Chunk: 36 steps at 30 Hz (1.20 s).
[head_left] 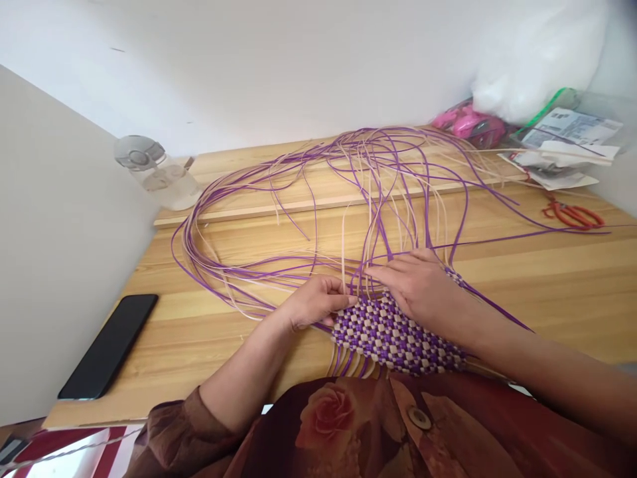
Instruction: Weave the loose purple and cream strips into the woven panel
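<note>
A purple-and-beige woven piece (398, 335) with a knobbly checkered pattern lies at the table's front edge, against my shirt. Long, thin purple and beige weaving strips (219, 189) run out of its far edge and loop back to the left in a big bundle. My left hand (321, 302) is closed in a pinch at the piece's upper left corner, thumb and finger on the edge. Across the far edge lies my right hand (421, 285), its fingers bent over the bases of the strips, index fingertip near the left hand. Its palm covers part of the weave.
A black phone (109, 345) lies at the left of the wooden table (497, 285). A clear bottle with a grey lid (164, 176) stands at back left. Orange-handled pliers (574, 216), plastic packets (562, 149) and a pink bundle (470, 125) lie at back right. A raised ledge (308, 202) crosses the back.
</note>
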Available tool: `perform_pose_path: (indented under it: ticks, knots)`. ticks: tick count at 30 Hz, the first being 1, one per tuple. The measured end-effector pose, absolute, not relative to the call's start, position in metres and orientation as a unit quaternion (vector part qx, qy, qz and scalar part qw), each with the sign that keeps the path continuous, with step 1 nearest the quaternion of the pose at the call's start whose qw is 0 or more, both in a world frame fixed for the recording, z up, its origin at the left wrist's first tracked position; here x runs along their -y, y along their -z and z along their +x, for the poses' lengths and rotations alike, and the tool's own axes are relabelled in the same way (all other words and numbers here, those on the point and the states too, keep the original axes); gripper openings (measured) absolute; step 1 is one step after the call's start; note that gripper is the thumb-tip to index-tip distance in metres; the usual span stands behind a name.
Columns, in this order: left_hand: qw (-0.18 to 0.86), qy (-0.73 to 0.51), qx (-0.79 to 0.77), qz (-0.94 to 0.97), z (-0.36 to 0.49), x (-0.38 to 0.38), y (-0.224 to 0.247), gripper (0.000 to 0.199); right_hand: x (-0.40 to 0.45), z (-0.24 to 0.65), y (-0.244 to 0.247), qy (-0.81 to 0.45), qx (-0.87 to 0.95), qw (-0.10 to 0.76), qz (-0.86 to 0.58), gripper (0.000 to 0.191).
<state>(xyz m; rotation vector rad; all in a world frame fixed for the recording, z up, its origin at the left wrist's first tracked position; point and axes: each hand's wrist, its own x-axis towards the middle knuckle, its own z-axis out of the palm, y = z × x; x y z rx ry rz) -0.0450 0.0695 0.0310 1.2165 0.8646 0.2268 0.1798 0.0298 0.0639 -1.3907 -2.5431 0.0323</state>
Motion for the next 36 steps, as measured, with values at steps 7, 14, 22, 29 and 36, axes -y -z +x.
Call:
perform_pose_path:
  ticks: [7,14,22,29,36]
  knots:
    - [0.746,-0.100,-0.390,0.530,-0.046,-0.068,-0.030,0.029,-0.022,0.185,-0.072,-0.109,0.828,0.129,-0.535,0.028]
    - [0.756,-0.130,-0.372,0.523,-0.047,-0.069,-0.026,0.037,-0.013,0.152,-0.079,-0.517,0.643,0.078,-0.560,0.028]
    - [0.731,-0.134,-0.399,0.537,-0.042,-0.065,-0.028,0.043,-0.022,0.122,-0.073,-0.731,0.421,0.103,-0.527,0.024]
    - [0.708,-0.143,-0.447,0.527,-0.037,-0.064,-0.022,0.038,-0.027,0.139,-0.075,-0.616,0.571,0.075,-0.538,0.019]
    - [0.708,-0.129,-0.418,0.555,-0.040,-0.066,-0.024,0.035,-0.050,0.163,-0.078,-0.173,0.856,0.232,-0.428,0.031]
